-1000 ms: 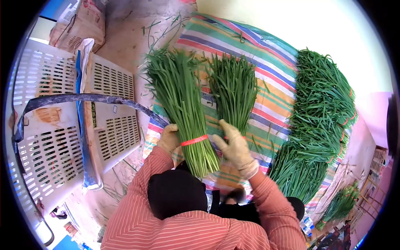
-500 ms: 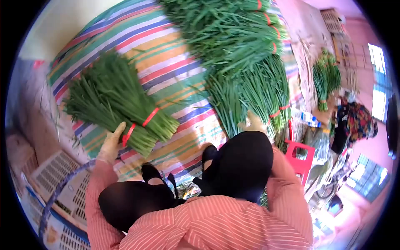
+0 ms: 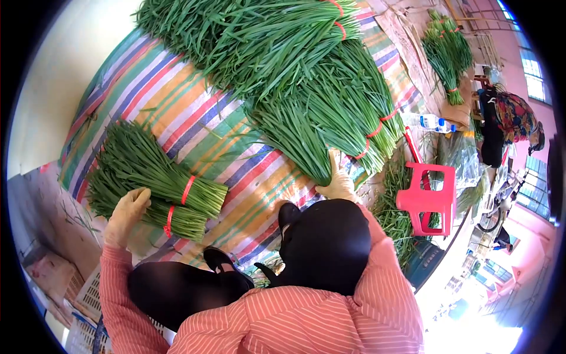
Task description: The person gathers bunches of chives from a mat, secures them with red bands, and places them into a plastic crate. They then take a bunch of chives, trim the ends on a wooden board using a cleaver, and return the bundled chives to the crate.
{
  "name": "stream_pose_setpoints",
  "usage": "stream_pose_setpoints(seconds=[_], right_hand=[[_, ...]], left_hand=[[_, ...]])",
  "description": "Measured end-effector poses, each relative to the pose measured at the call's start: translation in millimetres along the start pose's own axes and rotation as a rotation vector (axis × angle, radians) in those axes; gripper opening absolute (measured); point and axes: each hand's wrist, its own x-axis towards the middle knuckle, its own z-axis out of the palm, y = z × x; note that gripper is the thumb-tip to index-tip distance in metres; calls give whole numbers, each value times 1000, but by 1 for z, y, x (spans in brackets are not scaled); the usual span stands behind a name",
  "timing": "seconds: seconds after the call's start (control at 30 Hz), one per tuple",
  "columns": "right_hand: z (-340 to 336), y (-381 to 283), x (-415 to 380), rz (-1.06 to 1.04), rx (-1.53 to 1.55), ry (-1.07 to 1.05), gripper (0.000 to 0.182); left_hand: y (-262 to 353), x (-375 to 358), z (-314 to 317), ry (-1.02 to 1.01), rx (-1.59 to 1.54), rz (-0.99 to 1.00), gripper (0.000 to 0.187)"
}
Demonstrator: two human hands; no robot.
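Two bundles of garlic chives (image 3: 159,171), each tied with a red band, lie side by side on the striped cloth at my left. Gloved and with fingertips pinched together, my left hand (image 3: 128,213) is beside the nearer bundle's leaves, with nothing visible in it. My right hand (image 3: 339,179), also gloved, has thumb and fingers round the near edge of a garlic chive bundle (image 3: 295,135) on the right. That bundle lies against the big row of banded chives (image 3: 283,53); part of my grip is hidden by the leaves.
The striped cloth (image 3: 247,200) spreads under the chives. At right stand a red plastic stool (image 3: 429,192), water bottles (image 3: 430,123) and loose greens (image 3: 392,218). More bundles (image 3: 448,53) lie farther off, near a person in patterned clothing (image 3: 513,118). A plastic crate (image 3: 91,292) is at lower left.
My left hand has let go of the banded bundles and drawn back to their leaf side. My right hand now grips the near edge of the right-hand chives. The view has shifted.
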Motion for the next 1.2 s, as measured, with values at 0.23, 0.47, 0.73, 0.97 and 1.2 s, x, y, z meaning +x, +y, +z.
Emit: stream_pose_setpoints(seconds=[0.23, 0.47, 0.73, 0.97, 1.2], right_hand=[[-164, -13, -78, 210, 1117, -710, 78], [-233, -68, -94, -443, 1156, -536, 77], [-267, -214, -71, -500, 495, -109, 73], [-236, -299, -25, -1471, -396, 546, 115], [-198, -355, -21, -1713, 66, 440, 95]], left_hand=[[109, -20, 61, -496, 2, 239, 51], [194, -40, 155, -1214, -169, 536, 81], [231, -44, 153, -731, -1227, 746, 80], [160, 21, 92, -954, -1170, 646, 64], [111, -5, 61, -257, -1285, 677, 44]])
